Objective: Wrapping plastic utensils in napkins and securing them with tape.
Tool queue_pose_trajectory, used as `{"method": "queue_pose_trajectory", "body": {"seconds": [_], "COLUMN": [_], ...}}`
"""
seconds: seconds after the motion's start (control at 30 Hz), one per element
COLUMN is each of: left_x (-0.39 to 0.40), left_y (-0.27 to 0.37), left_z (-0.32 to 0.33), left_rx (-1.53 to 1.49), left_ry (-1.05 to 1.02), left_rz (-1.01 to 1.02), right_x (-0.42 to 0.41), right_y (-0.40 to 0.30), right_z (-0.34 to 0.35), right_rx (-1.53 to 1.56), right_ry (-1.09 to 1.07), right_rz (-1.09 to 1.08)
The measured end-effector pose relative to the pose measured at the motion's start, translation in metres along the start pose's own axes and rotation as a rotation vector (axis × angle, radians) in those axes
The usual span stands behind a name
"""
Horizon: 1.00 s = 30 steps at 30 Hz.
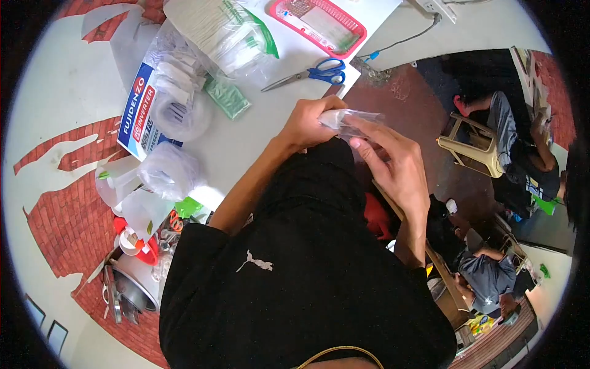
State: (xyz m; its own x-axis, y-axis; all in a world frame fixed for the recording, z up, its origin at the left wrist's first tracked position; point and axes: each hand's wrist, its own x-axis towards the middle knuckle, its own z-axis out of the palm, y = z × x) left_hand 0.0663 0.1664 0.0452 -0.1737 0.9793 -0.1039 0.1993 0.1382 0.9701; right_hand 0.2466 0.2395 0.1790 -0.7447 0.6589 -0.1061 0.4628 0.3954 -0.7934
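My left hand [313,121] is closed around one end of a small clear plastic bag [364,114] with something white bunched inside it. My right hand [396,161] touches the bag's other end, its fingers against or inside the film and the thumb lower down. Whether those fingers grip the film is hard to tell. Both hands are just past the table's near edge, over my lap. Blue-handled scissors [326,73] lie on the white table [230,143] beyond my left hand. Left of them rests a green packet [227,98].
A pink basket [318,27] holds small packs. Plastic-wrapped white goods [235,41], a roll of clear film [177,113] and another roll [168,170] crowd the table's left. At right are a beige stool [472,143], a seated person [530,157] and another person [488,276].
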Motion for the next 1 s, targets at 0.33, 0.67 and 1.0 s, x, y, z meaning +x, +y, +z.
{"method": "queue_pose_trajectory", "body": {"seconds": [0.33,0.67,1.0], "left_x": [-0.013,-0.02,-0.067], "left_y": [0.015,-0.004,-0.07], "left_z": [-0.014,-0.012,-0.029], "left_rx": [-0.069,0.077,-0.254], "left_ry": [-0.181,-0.046,0.301], "left_rz": [-0.212,0.145,-0.216], "right_x": [0.004,0.011,0.015], "right_y": [-0.003,0.008,0.021], "right_z": [0.003,0.024,0.019], "right_rx": [-0.231,-0.284,0.188], "right_ry": [-0.196,-0.266,0.009], "right_rz": [-0.111,-0.169,-0.047]}}
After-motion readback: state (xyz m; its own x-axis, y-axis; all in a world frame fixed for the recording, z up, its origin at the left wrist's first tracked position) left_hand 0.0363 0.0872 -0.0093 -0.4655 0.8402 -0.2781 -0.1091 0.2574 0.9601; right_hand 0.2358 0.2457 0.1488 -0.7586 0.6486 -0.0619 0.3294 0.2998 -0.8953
